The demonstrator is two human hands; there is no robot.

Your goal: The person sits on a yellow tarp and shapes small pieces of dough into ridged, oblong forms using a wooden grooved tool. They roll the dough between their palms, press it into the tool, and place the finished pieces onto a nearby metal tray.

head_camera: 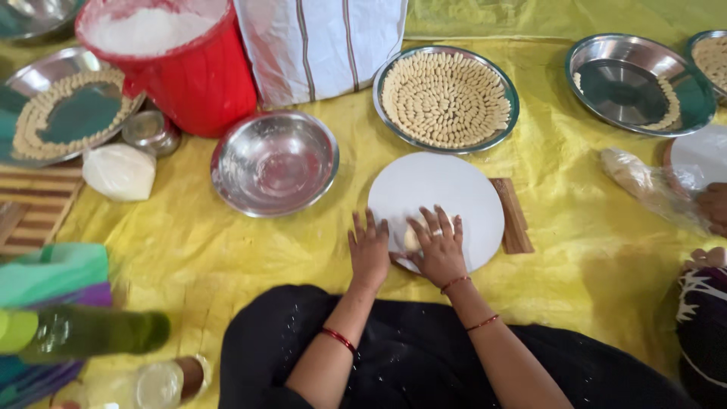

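i'm at the rolling step, i judge: my right hand [438, 244] lies flat, fingers spread, pressing a lump of dough [411, 237] on the white round board [447, 189]. my left hand [369, 246] rests open at the board's 8 o'clock edge, gripping nothing. the full tray of shaped pieces [446, 98] sits at 12 o'clock, the empty steel bowl [274, 161] at 10. next calls for light, even palm pressure.

bare forearms, no sleeves; thin red bangle on the left wrist; two red bangles up the right one; ring on the right hand [439, 246]; black speckled clothing over the lap
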